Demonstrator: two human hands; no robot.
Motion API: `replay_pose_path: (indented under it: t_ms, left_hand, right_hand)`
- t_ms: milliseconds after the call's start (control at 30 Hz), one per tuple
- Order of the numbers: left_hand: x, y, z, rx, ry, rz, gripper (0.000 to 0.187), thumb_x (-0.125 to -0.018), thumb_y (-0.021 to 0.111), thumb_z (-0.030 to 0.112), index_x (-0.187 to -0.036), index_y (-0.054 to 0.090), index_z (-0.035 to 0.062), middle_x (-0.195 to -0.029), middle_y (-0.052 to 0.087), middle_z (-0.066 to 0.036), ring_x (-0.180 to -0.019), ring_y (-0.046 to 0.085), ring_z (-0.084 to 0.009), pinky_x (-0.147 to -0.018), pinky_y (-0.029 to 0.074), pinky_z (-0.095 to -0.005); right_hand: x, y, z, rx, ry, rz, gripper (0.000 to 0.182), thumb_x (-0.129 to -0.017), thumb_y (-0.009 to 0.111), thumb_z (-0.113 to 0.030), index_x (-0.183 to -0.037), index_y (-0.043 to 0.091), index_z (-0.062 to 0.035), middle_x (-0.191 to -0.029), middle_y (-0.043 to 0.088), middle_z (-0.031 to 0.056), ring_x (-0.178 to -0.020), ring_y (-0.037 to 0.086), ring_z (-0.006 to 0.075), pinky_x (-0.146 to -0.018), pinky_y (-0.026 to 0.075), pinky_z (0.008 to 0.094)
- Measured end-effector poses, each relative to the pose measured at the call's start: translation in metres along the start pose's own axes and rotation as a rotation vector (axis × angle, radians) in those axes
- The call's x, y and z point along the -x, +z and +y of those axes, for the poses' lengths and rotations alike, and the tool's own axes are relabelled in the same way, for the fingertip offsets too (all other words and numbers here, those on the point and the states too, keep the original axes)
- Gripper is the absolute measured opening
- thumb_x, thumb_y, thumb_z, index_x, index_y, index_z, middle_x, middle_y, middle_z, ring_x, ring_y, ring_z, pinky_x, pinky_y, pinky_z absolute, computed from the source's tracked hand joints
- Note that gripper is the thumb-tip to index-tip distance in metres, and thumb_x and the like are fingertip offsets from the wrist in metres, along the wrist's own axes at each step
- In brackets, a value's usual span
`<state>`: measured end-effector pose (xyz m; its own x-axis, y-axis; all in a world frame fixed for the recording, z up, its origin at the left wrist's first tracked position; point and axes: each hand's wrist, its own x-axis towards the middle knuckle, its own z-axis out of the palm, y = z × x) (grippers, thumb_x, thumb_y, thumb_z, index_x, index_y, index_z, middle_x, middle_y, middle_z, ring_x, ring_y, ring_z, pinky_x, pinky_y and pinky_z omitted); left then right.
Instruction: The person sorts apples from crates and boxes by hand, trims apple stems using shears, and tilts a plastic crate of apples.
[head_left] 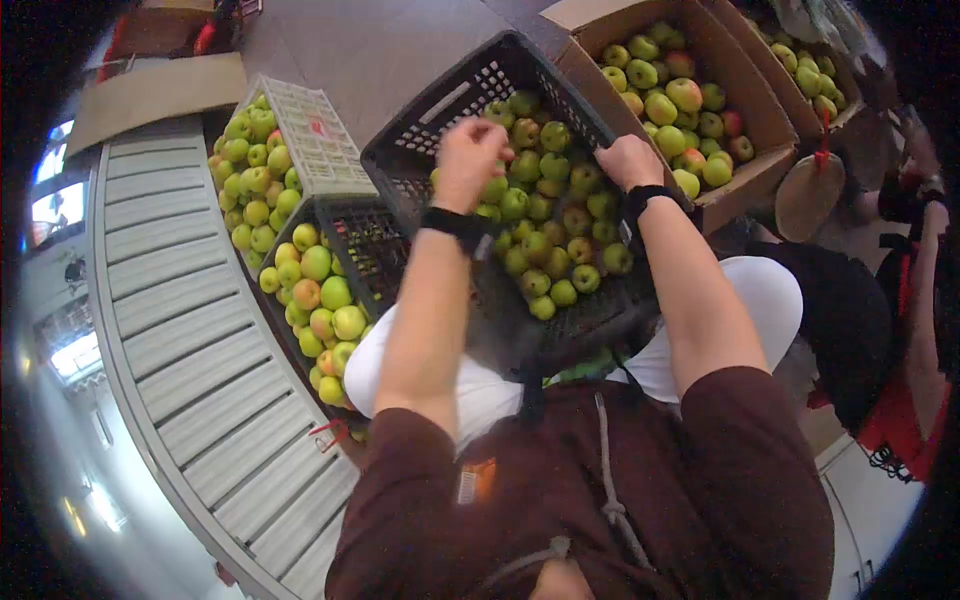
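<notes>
A black plastic crate stands tilted in front of my knees, partly filled with green and reddish apples. Over its left part is my left hand, fingers bent and blurred; whether anything is between them cannot be made out. My right hand grips the crate's right rim, with the fingers curled over the edge. Both wrists wear black bands.
Cardboard boxes of apples stand at the upper right. On the left are a white crate and a dark crate with apples, beside a roller conveyor. Another person in red and black is at the right edge.
</notes>
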<state>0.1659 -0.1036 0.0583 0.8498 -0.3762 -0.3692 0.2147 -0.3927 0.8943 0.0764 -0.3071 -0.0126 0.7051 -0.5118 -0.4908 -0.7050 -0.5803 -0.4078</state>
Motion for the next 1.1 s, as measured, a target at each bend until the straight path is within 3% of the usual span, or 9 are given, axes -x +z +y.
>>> replay_pose_path:
  t_ms: [67,200,300,433,467,567,667,767,1100]
  left_hand:
    - [-0.038,0.024,-0.109,-0.329,0.046,0.017,0.024,-0.077,0.061,0.021,-0.089,0.059,0.0012,-0.077,0.061,-0.009,-0.068,0.061,-0.0178,-0.059,0.05,-0.0292]
    - [-0.002,0.074,-0.17,-0.722,0.01,0.081,0.035,-0.067,0.067,0.018,-0.094,0.057,-0.0016,-0.089,0.06,-0.024,-0.087,0.057,-0.0384,-0.076,0.046,-0.045]
    - [0.006,0.075,-0.197,-0.958,-0.175,-0.07,0.028,-0.072,0.065,0.015,-0.093,0.057,-0.0015,-0.101,0.057,-0.021,-0.092,0.055,-0.0391,-0.079,0.046,-0.0427]
    - [0.023,0.071,-0.216,-1.204,-0.054,-0.19,0.025,-0.077,0.059,0.015,-0.1,0.057,0.0066,-0.103,0.056,-0.02,-0.095,0.055,-0.0344,-0.079,0.047,-0.0428]
    - [0.021,0.075,-0.221,-1.142,-0.249,-0.225,0.024,-0.081,0.051,0.016,-0.104,0.056,0.0102,-0.104,0.055,-0.019,-0.099,0.054,-0.0318,-0.078,0.047,-0.0419]
    - [0.03,0.086,-0.237,-1.136,-0.346,-0.24,0.044,-0.08,0.055,0.01,-0.121,0.042,0.0101,-0.117,0.049,-0.021,-0.103,0.052,-0.036,-0.075,0.049,-0.0463]
    - [0.026,0.091,-0.265,-1.131,-0.286,-0.152,0.048,-0.072,0.063,0.024,-0.114,0.045,0.0093,-0.106,0.055,-0.019,-0.1,0.054,-0.0319,-0.077,0.048,-0.0424]
    - [0.024,0.092,-0.212,-0.995,-0.428,-0.335,0.062,-0.065,0.07,0.031,-0.115,0.043,0.0076,-0.109,0.054,-0.02,-0.1,0.054,-0.0331,-0.078,0.047,-0.0424]
    - [0.005,0.105,-0.213,-0.959,-0.157,-0.181,0.071,-0.066,0.071,0.043,-0.12,0.042,0.0069,-0.107,0.054,-0.019,-0.098,0.053,-0.0338,-0.08,0.046,-0.0409]
  right_hand:
    - [0.004,-0.002,-0.001,-0.005,0.0,0.021,0.036,-0.073,0.055,-0.031,-0.091,0.065,-0.0018,-0.099,0.061,0.0197,-0.093,0.059,0.0334,-0.081,0.047,0.0403]
    - [0.006,-0.003,-0.003,-0.023,-0.001,0.044,0.035,-0.072,0.058,-0.032,-0.088,0.065,-0.001,-0.095,0.062,0.0199,-0.091,0.059,0.0335,-0.079,0.048,0.0409]
    - [0.008,-0.005,-0.006,-0.011,0.0,0.026,0.035,-0.073,0.058,-0.032,-0.086,0.065,-0.0006,-0.094,0.062,0.0207,-0.089,0.059,0.0344,-0.078,0.047,0.0414]
    - [0.002,0.0,-0.001,-0.005,-0.037,0.036,0.034,-0.073,0.057,-0.032,-0.084,0.065,-0.0002,-0.091,0.062,0.0216,-0.087,0.059,0.0358,-0.076,0.047,0.042]
    - [0.002,0.002,0.001,-0.007,-0.045,0.041,0.034,-0.073,0.057,-0.032,-0.084,0.065,0.0,-0.09,0.062,0.0218,-0.086,0.059,0.0362,-0.076,0.047,0.0422]
    - [0.002,0.002,0.0,-0.01,-0.029,0.047,0.034,-0.073,0.056,-0.032,-0.083,0.065,0.0001,-0.088,0.062,0.022,-0.085,0.059,0.0366,-0.076,0.047,0.0427]
    - [0.004,-0.002,-0.002,0.014,-0.041,0.032,0.034,-0.073,0.056,-0.032,-0.082,0.065,0.0,-0.088,0.062,0.022,-0.085,0.059,0.0365,-0.076,0.047,0.0429]
    - [0.004,-0.001,-0.003,0.021,-0.026,0.031,0.035,-0.074,0.056,-0.033,-0.082,0.065,0.0001,-0.088,0.062,0.0222,-0.086,0.06,0.0364,-0.077,0.047,0.0428]
    - [0.005,-0.003,-0.006,0.021,0.015,0.033,0.036,-0.073,0.057,-0.033,-0.083,0.064,0.0005,-0.089,0.062,0.0223,-0.086,0.06,0.0362,-0.077,0.047,0.0426]
